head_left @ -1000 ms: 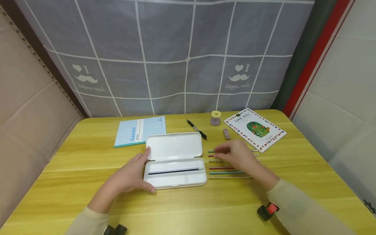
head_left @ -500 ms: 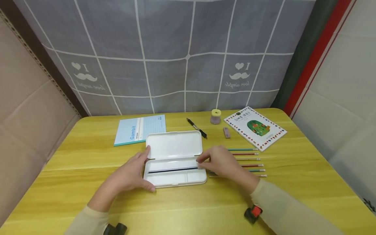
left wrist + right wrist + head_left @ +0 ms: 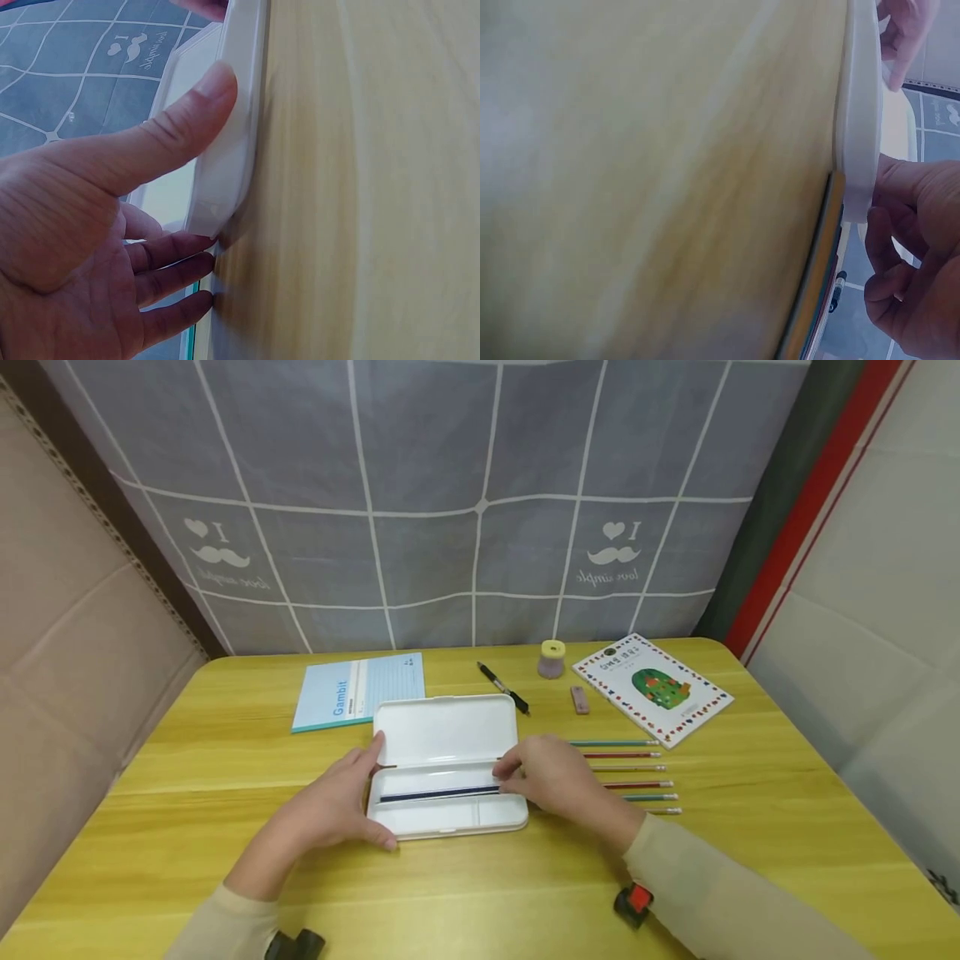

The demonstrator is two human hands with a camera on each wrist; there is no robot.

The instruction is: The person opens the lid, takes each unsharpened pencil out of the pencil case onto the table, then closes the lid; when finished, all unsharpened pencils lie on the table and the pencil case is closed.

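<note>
An open white pencil case lies on the table with its lid folded back. My left hand holds its left end; in the left wrist view the thumb lies along the case wall and the other fingers are by its corner. Inside the case lies a slim dark-blue pencil. My right hand pinches the pencil's right end, which the fingers hide. Under and beside this hand, several coloured pencils lie in parallel on the table, their left parts covered.
Behind the case sit a light-blue notebook, partly under the lid, and a black pen. A yellow-topped sharpener-like pot, a small pinkish eraser and a white booklet are at the back right.
My right hand has moved left from above the loose pencils to the pencil in the case and taken its end. That pencil has shifted slightly. The left hand has stayed on the case.
</note>
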